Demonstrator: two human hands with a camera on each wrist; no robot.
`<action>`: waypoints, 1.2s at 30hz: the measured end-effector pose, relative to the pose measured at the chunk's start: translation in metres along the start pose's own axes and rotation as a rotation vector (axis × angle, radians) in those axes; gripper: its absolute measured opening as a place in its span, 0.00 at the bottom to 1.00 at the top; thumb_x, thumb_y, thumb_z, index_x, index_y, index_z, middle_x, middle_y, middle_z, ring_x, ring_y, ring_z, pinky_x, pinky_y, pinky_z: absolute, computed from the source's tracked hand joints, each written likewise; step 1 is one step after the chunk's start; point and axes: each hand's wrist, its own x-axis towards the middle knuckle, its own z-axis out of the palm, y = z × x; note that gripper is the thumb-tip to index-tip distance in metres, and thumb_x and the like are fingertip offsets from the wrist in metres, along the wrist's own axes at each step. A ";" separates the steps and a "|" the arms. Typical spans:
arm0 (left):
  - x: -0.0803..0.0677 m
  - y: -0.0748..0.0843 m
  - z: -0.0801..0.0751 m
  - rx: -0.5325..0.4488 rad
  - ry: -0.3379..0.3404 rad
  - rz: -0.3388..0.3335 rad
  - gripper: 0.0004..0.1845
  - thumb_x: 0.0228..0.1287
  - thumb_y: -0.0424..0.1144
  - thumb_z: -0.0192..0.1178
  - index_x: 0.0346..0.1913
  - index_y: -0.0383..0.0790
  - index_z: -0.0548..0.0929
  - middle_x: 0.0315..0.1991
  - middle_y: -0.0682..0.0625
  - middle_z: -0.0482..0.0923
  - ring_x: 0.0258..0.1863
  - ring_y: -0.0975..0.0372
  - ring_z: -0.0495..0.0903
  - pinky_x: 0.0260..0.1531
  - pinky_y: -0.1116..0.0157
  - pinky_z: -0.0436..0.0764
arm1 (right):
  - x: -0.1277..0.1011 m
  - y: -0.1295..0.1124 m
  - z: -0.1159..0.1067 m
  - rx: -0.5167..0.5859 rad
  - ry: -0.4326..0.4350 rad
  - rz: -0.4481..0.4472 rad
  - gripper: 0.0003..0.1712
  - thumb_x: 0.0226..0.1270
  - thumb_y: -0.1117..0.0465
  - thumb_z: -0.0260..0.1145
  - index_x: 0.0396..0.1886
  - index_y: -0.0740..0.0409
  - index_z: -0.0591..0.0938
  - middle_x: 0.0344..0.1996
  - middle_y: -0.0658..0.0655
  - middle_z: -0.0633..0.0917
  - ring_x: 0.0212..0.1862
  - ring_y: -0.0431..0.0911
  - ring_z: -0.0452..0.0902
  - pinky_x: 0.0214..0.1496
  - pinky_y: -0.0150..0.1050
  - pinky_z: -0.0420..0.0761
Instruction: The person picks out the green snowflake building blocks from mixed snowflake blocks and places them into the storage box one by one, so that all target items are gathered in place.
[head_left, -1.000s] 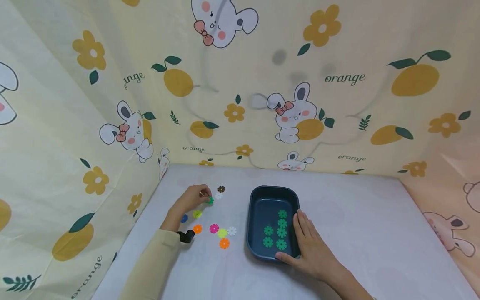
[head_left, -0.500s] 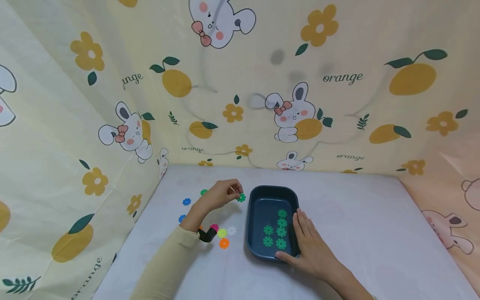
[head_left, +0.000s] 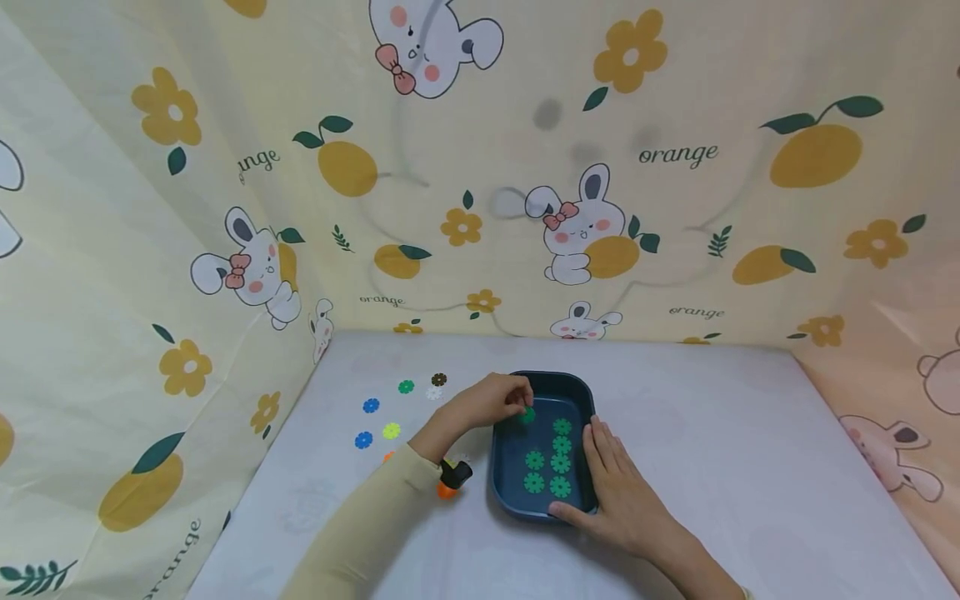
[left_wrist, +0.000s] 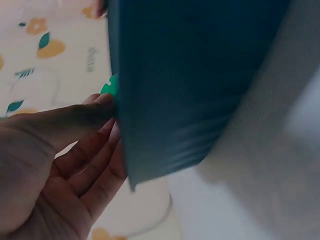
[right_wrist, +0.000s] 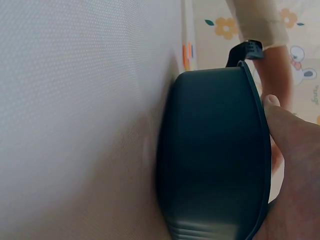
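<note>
A dark blue tray [head_left: 497, 468] sits mid-table with several green flower pieces [head_left: 561, 463] on its floor. My left hand [head_left: 522, 408] reaches over the tray's far left corner and pinches one green flower piece [head_left: 528, 415] just above the tray floor. In the left wrist view, that green piece [left_wrist: 109, 88] peeks out above my fingers [left_wrist: 85, 112], tight against the tray wall [left_wrist: 190, 75]. With fingers straight, my right hand [head_left: 621, 492] lies flat along the tray's right rim, thumb at the near corner. The right wrist view shows the tray's outer wall [right_wrist: 215, 150] and my thumb [right_wrist: 287, 125] on the rim.
Loose flower pieces lie left of the tray: two blue [head_left: 371, 406], a yellow-green [head_left: 392, 430], a green [head_left: 406, 387], a brown [head_left: 439, 379], a white [head_left: 433, 392] and an orange [head_left: 447, 492]. Printed fabric walls [head_left: 480, 208] close the table at back and both sides.
My left hand picked a green piece from the loose group and carried it right, from the table to over the tray. The right hand has stayed on the tray rim.
</note>
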 end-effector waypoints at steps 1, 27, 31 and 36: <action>0.004 0.000 0.003 0.019 -0.020 0.004 0.04 0.77 0.31 0.65 0.46 0.44 0.84 0.38 0.56 0.83 0.35 0.67 0.78 0.40 0.71 0.80 | 0.000 0.000 0.000 0.001 0.000 -0.002 0.74 0.62 0.19 0.67 0.86 0.69 0.52 0.87 0.67 0.47 0.87 0.62 0.42 0.84 0.62 0.54; 0.031 0.005 0.037 0.263 -0.174 -0.028 0.03 0.74 0.37 0.71 0.43 0.47 0.86 0.37 0.59 0.82 0.36 0.69 0.78 0.41 0.73 0.79 | 0.002 0.000 0.000 0.013 -0.012 -0.008 0.73 0.62 0.20 0.67 0.85 0.70 0.53 0.87 0.68 0.48 0.87 0.63 0.43 0.84 0.62 0.54; 0.024 -0.002 0.027 0.185 -0.080 0.021 0.03 0.77 0.39 0.68 0.48 0.47 0.86 0.44 0.57 0.83 0.41 0.69 0.79 0.47 0.72 0.80 | 0.002 0.000 0.000 0.015 -0.024 -0.004 0.74 0.62 0.20 0.67 0.85 0.70 0.52 0.87 0.68 0.47 0.87 0.63 0.42 0.83 0.64 0.54; 0.006 -0.005 0.000 0.042 0.037 0.039 0.06 0.79 0.36 0.64 0.53 0.43 0.85 0.49 0.52 0.85 0.47 0.65 0.82 0.52 0.68 0.83 | 0.002 0.000 -0.001 0.017 -0.028 0.004 0.75 0.61 0.19 0.66 0.86 0.69 0.51 0.87 0.67 0.46 0.87 0.62 0.41 0.83 0.64 0.53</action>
